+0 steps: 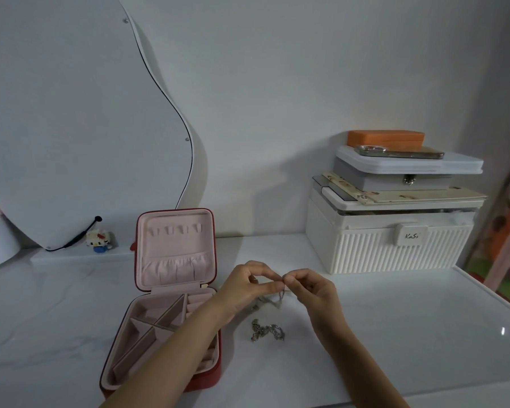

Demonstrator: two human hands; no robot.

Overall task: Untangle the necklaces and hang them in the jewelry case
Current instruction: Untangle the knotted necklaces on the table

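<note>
at the lower left of the frame the jewelry case (171, 290) is lying open on the bench (395, 334), its lid standing up with the hanging hooks (175, 230) empty. just right of it, at lower centre, the left hand (245, 285) and the right hand (309, 288) are meeting fingertip to fingertip, each pinching a thin chain (273, 300) that is drooping to the bench between them. below the hands a second, chunkier necklace (267, 332) is lying in a clump. pulling the hands apart too hard is likely tightening the knot or snapping a fine link; a slipping pinch is risking the chain dropping onto the clump and tangling again. the left forearm, crossing over the case, could nudge it.
</note>
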